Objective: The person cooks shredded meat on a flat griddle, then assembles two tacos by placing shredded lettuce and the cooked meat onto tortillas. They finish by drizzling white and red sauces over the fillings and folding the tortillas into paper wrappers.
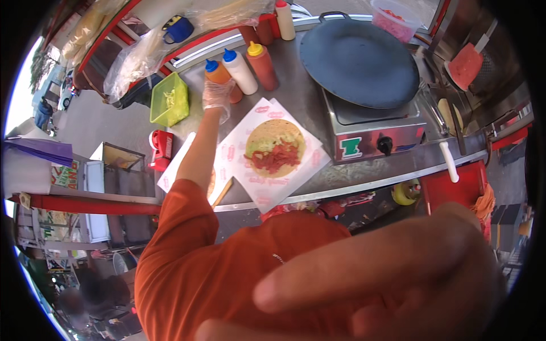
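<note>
My left hand (218,95), in a clear plastic glove, is wrapped around an orange squeeze bottle (216,73) with a blue cap. Beside it stand a white squeeze bottle (241,73) with a blue cap and a red one (263,69) with a yellow cap. A round flatbread (275,129) lies flat on printed paper (265,192), topped with shredded pale green vegetable and red strips (276,159). Large and blurred close to the camera, my right hand (392,267) has its fingers stretched out and apart, with nothing seen in it. Partly behind my left forearm is a second paper (181,162).
A round dark griddle (361,59) covers a steel gas stove (372,133) on the right. Left of the bottles sits a green tub (170,101) of shreds. Tools, including a white-handled one (449,162), lie at the right end. The counter's metal edge (324,196) runs in front of me.
</note>
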Available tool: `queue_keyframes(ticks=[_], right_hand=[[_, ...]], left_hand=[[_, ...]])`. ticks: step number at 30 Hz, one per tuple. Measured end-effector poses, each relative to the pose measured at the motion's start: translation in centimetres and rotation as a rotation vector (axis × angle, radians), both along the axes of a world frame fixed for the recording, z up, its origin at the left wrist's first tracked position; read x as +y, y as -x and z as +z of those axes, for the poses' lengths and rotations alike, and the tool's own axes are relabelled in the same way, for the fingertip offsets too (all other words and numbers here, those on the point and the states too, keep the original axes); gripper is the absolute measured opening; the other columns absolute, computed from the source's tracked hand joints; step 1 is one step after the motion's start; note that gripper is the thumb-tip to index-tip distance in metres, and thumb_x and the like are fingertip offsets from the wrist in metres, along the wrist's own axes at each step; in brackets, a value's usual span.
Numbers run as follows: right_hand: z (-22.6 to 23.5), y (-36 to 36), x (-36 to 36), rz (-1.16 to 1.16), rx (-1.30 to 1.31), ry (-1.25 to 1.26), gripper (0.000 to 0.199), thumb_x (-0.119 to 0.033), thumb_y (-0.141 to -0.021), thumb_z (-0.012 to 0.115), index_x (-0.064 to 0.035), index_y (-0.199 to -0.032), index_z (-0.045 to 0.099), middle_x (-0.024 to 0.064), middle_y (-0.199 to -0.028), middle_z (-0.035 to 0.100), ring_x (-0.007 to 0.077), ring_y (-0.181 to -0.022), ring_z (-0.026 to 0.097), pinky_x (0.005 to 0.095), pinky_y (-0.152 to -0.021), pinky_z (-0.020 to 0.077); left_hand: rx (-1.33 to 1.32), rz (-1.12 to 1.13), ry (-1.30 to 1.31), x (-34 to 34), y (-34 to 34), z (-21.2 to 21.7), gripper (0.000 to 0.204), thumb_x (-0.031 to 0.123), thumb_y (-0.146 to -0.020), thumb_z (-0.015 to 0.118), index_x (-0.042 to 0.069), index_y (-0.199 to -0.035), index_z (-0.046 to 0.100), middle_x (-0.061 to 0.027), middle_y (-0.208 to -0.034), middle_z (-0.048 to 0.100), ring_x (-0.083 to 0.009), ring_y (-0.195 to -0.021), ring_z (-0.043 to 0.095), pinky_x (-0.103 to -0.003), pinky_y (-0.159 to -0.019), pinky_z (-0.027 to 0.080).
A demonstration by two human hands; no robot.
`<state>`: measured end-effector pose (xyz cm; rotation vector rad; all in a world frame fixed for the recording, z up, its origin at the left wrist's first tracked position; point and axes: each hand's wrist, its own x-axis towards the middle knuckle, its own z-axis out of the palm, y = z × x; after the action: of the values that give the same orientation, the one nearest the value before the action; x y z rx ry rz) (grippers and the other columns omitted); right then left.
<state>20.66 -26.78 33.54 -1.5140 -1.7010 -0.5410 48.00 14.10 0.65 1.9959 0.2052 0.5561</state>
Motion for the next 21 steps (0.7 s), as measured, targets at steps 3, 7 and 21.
queue_keyframes(ticks=[3,7,21], right_hand=[[-0.6,1.3,2.5,0.133,0.077,-0.003,0.021,-0.008,-0.106,0.055,-0.0005,-0.117,0.072,0.0116,-0.110,0.075,0.0276,-0.099,0.068,0.0402,-0.091,0.0534],[-2.7,2.9,4.3,0.212,0.160,-0.063,0.020,-0.008,-0.105,0.056,-0.0028,-0.116,0.072,0.0106,-0.110,0.075,0.0298,-0.101,0.067,0.0428,-0.092,0.0530],[-7.7,3.8,2.2,0.448,0.347,-0.569,0.018,-0.009,-0.103,0.059,-0.0108,-0.113,0.074,0.0070,-0.110,0.075,0.0375,-0.108,0.063,0.0520,-0.097,0.0516]], left_hand=[[-0.127,0.151,-0.047,1.0,-1.4,-0.3,0.080,0.024,-0.087,0.088,0.008,-0.151,0.044,-0.0173,-0.137,0.067,-0.0310,-0.125,0.067,-0.041,-0.103,0.053],[-0.147,0.222,-0.038,2.4,-2.6,-0.5,0.084,0.026,-0.085,0.089,0.005,-0.152,0.042,-0.0179,-0.133,0.066,-0.0341,-0.121,0.067,-0.042,-0.104,0.053],[-0.468,-0.135,0.519,-3.2,0.9,-2.2,0.095,-0.011,-0.088,0.069,0.009,-0.168,0.022,-0.0128,-0.168,0.040,-0.0268,-0.154,0.041,-0.043,-0.124,0.037]])
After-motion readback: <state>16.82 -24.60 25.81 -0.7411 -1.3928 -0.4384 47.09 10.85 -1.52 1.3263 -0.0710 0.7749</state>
